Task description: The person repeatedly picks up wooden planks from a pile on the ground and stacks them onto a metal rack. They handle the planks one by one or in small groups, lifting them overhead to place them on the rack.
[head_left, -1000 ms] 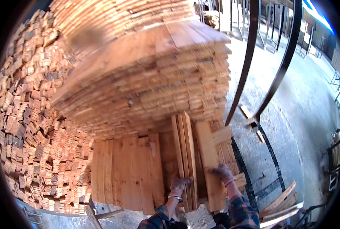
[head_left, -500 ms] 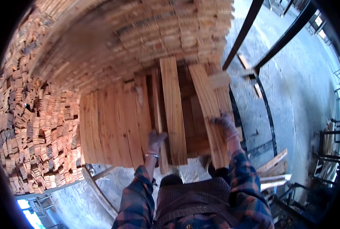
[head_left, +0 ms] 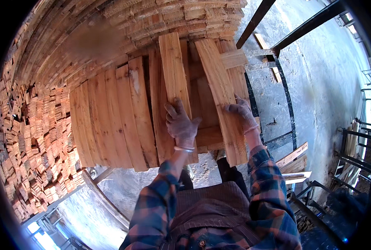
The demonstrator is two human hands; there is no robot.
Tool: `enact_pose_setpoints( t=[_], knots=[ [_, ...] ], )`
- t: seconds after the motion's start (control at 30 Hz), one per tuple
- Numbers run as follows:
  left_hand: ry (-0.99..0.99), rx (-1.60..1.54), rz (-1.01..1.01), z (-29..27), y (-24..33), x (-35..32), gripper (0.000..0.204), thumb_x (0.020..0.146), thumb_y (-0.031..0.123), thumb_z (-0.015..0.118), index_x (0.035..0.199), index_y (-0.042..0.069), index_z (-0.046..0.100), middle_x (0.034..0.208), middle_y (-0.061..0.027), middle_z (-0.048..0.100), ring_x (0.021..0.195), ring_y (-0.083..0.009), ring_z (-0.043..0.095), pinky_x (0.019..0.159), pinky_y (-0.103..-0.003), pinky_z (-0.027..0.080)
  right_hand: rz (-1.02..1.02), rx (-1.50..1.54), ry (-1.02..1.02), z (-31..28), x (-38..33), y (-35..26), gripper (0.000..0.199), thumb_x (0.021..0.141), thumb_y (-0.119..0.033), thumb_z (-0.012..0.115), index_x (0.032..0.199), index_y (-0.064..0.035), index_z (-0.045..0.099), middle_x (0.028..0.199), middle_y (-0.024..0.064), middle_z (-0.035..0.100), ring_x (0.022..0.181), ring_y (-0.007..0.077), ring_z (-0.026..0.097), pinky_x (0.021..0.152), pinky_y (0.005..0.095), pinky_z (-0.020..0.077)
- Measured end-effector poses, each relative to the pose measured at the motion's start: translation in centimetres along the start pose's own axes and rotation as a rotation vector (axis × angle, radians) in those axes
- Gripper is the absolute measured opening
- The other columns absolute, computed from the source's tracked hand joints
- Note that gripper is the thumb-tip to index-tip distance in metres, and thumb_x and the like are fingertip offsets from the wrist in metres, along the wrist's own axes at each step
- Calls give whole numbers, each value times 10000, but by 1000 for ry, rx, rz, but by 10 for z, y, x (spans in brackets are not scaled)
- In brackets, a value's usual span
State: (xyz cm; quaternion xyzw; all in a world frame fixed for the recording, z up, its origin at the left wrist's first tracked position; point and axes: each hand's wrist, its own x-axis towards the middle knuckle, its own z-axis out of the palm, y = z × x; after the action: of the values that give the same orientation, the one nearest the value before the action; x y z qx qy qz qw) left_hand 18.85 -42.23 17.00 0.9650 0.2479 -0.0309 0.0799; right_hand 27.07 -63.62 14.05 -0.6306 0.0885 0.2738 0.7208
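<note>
My left hand, in a pale work glove, lies on a light-brown wooden board with its fingers and thumb spread. This board slants over the layer of planks under it. My right hand, also gloved, grips the right edge of another loose board, its thumb across the top face. Between the two boards shows a gap with darker planks lower down. Left of my left hand, several planks lie side by side in a row.
A tall stack of wood pieces rises along the far side, and another pile stands at the left. A short wood piece lies across planks at the right. Dark metal bars stand beyond it. Offcuts sit near my right elbow.
My left hand has let go of the narrow upturned plank and moved right onto the middle board. That plank now lies flatter by the row. My right hand keeps its board.
</note>
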Motion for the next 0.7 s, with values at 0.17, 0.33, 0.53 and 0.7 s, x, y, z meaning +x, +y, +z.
enact_pose_setpoints(
  t=[0.17,0.33,0.53,0.7],
  knots=[
    [-35,-5,104,19,28,-21,858,757,529,623,1462,175,284,1464,-242,295,1255,-417,404,967,-513,401,-9,-77,181,-34,4,15,838,680,-198,782,1368,71,388,1068,112,664,923,163,630,794,249,509],
    [100,-9,256,48,56,-55,691,836,381,623,1429,151,353,1402,-223,404,1253,-407,436,994,-528,382,7,308,36,-40,-12,-11,555,750,29,566,1295,45,463,994,119,678,850,168,663,746,285,554],
    [225,-735,236,-17,-23,-37,691,915,517,460,1414,52,350,1447,-221,341,1362,-340,303,1117,-489,218,18,124,39,-108,4,11,404,768,-58,547,1161,31,559,860,50,652,735,119,617,657,239,515],
    [-28,299,92,34,-84,-51,756,952,527,354,1483,31,143,1488,-307,183,1356,-469,243,1093,-611,161,41,-11,144,-84,1,-4,307,790,-120,575,1063,16,608,787,-3,618,628,101,572,612,228,497]
  ],
)
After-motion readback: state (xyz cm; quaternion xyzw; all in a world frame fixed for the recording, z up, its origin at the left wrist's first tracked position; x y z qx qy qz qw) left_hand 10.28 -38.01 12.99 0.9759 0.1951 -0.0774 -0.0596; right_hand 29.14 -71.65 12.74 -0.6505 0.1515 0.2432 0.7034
